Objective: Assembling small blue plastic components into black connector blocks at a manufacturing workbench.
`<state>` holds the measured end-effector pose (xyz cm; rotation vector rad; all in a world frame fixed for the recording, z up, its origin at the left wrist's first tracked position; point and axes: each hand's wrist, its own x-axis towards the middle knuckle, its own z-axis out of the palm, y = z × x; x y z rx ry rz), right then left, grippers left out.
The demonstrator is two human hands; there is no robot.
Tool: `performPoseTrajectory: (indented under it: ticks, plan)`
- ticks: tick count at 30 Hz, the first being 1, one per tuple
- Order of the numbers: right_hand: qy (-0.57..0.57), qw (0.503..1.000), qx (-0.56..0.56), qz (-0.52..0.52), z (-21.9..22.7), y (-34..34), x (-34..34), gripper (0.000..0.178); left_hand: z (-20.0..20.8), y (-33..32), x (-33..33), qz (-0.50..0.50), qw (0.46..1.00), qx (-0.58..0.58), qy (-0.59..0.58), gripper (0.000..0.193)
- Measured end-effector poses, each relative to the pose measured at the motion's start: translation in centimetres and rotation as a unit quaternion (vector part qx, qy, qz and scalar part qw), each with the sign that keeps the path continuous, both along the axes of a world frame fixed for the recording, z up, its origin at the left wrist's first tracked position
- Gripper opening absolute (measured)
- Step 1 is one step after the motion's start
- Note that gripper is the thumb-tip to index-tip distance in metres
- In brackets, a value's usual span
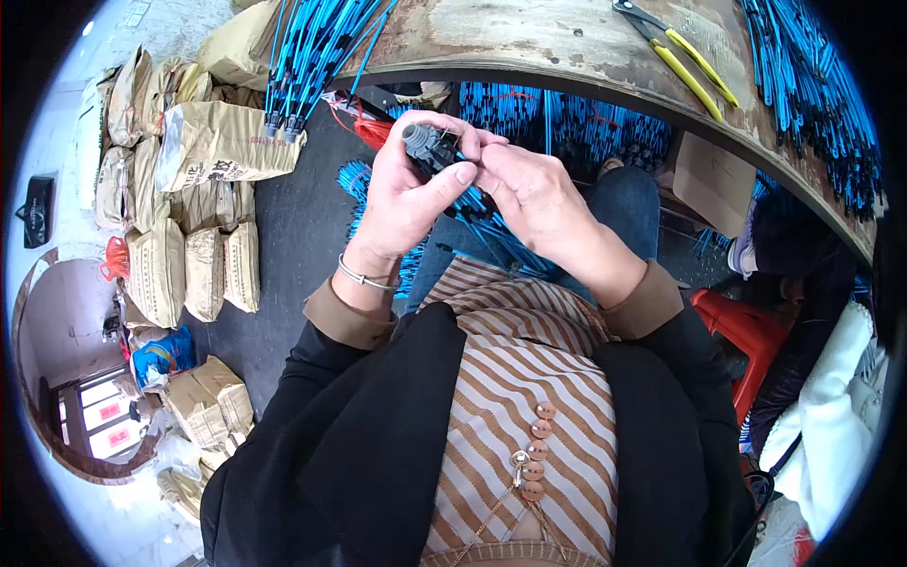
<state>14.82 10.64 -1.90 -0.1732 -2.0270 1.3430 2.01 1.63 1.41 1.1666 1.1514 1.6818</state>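
Observation:
My left hand (397,194) is wrapped round a small bundle of grey, ribbed, round-ended connectors (422,142), held up over my lap. Their round ends point to the upper left, and dark parts show behind them. My right hand (543,194) is closed against the bundle, its thumb and fingers pinched together beside my left fingertips. What the right fingers grip is hidden. Below both hands, thin blue cables (501,241) with black sections trail across my lap; whether they join the held connectors I cannot tell.
Ahead is a worn wooden bench (529,38) with yellow-handled pliers (675,61) and blue cable bundles (803,104). More cables fill the space beneath it. A cardboard piece (713,184) and a red stool (746,340) are at right. Brown paper sacks (156,269) stand at left.

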Motion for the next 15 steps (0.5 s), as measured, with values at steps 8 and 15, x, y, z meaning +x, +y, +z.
performPoseTrajectory:
  ticks: [8, 15]
  plan:
    - [-0.017, 0.993, 0.016, -0.12, 1.1, -2.5, -0.1, 0.012, -0.1, 0.8, 0.8, 0.113, 0.992, -0.039, -0.041, 0.013]
    - [-0.011, 0.984, 0.052, -0.17, -1.4, -0.8, 0.9, 0.016, -0.4, 0.7, -0.1, 0.048, 0.999, 0.016, -0.008, 0.012]
